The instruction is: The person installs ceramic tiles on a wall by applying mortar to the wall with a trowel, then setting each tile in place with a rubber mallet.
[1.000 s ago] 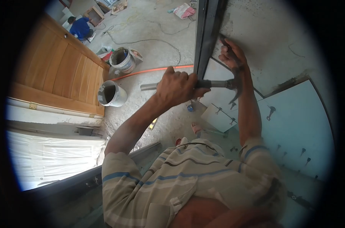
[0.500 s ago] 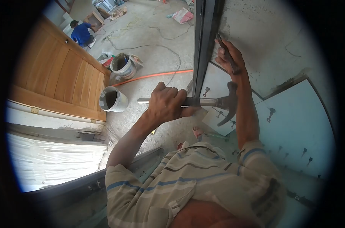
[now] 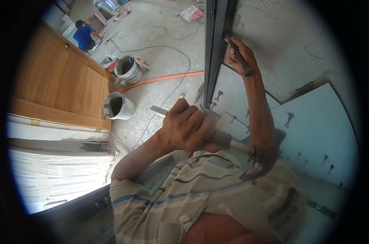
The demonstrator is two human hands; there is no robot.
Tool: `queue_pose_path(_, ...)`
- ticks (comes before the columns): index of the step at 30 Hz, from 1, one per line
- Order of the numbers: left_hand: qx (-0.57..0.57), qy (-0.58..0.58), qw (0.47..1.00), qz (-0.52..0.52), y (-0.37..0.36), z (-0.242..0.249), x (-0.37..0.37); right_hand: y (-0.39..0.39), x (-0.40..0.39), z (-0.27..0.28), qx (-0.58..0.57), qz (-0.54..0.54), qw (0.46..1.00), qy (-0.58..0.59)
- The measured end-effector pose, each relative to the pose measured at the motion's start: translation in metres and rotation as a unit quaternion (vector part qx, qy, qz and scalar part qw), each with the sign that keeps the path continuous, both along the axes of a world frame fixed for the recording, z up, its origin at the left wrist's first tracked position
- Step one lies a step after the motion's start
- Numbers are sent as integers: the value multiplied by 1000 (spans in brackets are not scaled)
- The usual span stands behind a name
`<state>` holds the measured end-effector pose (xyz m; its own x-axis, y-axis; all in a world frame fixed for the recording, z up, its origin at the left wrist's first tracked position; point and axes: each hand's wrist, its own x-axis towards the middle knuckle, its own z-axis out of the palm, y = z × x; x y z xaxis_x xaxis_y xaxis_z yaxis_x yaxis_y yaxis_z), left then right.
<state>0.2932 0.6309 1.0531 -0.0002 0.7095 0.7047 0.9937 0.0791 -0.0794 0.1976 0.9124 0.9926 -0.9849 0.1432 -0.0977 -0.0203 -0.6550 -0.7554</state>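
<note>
My left hand is closed around the grip of a claw hammer, whose head is blurred and overlaps my right forearm in this view. The silvery butt of the handle sticks out past my fist. Higher up, my right hand grips a dark metal chisel, its thick end towards me and its far tip close to the dark door frame. Bare grey cement wall lies beside that hand. Pale tiles with several small dark clips cover the wall below it.
Two mortar-stained buckets stand by a wooden door. An orange hose and dark cables cross the concrete floor. Farther back, a person in blue crouches beside a wooden box.
My left hand has moved down and slightly right with the hammer, whose head has swung lower towards my body. My right hand and chisel have shifted slightly up and left in view.
</note>
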Motion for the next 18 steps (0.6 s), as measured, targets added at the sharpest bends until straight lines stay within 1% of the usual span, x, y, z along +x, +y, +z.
queue_pose_path(4,28,14,999,13,1,0,13,-1,0,0,5,-3,1000,-9)
queue_pose_path(6,-24,39,996,-76,-6,-14,5,2,-2,-5,-7,12,1000,0)
queue_pose_path(7,-15,50,997,-61,-5,-29,-12,3,-4,-6,-17,21,1000,15)
queue_pose_path(8,-43,54,998,3,-6,-35,-26,2,-4,-5,-17,22,1000,15)
queue_pose_path(9,-19,7,995,97,3,-39,-35,2,-5,-1,-25,17,1000,2)
queue_pose_path(10,-82,-40,974,206,2,-41,-37,1,-4,1,-33,13,999,-12)
queue_pose_path(12,-76,-46,979,183,-2,-39,-32,1,-7,-1,-28,14,1000,-1)
queue_pose_path(14,-46,5,996,76,-6,-39,-19,3,-9,-9,-27,13,1000,1)
queue_pose_path(15,-63,10,998,30,-9,-26,-5,4,-10,-10,-49,22,999,10)
queue_pose_path(16,-41,19,999,-20,-6,-15,-1,3,-10,-11,-69,33,997,19)
queue_pose_path(18,-51,55,996,-41,-8,-33,-30,0,-10,-8,-58,29,998,7)
